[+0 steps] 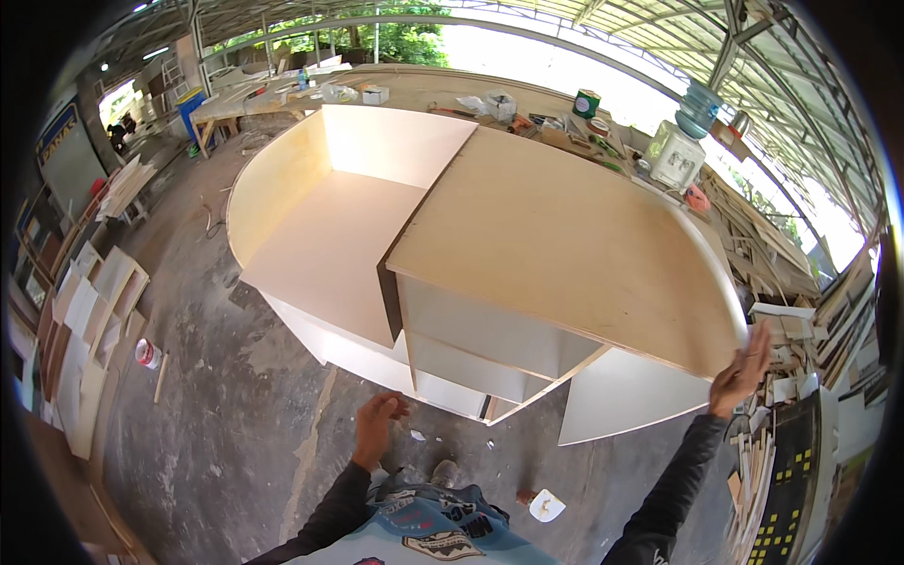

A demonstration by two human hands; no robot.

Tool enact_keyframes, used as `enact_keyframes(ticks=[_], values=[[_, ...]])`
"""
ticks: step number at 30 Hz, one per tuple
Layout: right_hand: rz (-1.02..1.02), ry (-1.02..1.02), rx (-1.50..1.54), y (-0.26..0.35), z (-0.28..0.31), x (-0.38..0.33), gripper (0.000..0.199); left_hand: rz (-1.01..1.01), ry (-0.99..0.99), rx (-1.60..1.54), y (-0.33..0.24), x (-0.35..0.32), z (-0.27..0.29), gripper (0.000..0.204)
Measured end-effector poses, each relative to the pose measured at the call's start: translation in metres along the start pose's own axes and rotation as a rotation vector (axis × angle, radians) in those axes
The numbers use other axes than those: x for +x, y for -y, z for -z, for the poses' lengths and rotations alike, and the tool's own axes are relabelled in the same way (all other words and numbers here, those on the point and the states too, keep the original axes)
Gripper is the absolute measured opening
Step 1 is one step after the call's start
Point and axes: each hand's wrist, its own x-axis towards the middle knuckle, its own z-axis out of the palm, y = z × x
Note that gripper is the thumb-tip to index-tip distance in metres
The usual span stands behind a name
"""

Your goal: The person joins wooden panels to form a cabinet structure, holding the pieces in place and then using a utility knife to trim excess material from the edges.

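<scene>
A large wooden cabinet [546, 226] lies in front of me, its upper panel bare plywood and its inner faces white. An open white compartment [330, 217] takes up its left part, and shelved openings face me below the plywood panel. At the panel's right end my right hand [742, 369] is open, fingers stretched out beside the edge; whether it touches is unclear. My left hand [377, 428] hovers low in front of the cabinet, fingers loosely bent and nothing visible in them. Under the right corner shows a white panel [626, 395] with a curved edge.
Behind the cabinet runs a long workbench [405, 85] with tools and cans. A water dispenser [673, 155] stands at the back right. Wood offcuts [753, 490] pile up on the right. Shelf-like wooden pieces [99, 339] and a small bucket [147, 353] are on the left.
</scene>
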Motion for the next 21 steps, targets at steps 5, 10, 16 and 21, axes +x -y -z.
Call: enact_keyframes(ticks=[5, 10, 16, 21], values=[[-0.381, -0.374, 0.133, 0.004, 0.039, 0.109, 0.04, -0.139, -0.141, -0.08, -0.051, -0.002, 0.02, 0.028], [-0.683, -0.554, 0.636, 0.07, 0.081, 0.175, 0.037, -0.35, -0.255, -0.086, -0.118, -0.008, 0.044, 0.032], [-0.924, -0.362, 1.418, 0.166, 0.043, 0.183, 0.046, -0.578, -0.295, -0.142, -0.193, -0.007, 0.098, 0.062], [-1.022, 0.103, 1.838, 0.323, -0.02, 0.126, 0.038, -0.642, -0.398, -0.341, -0.224, -0.03, 0.169, 0.078]])
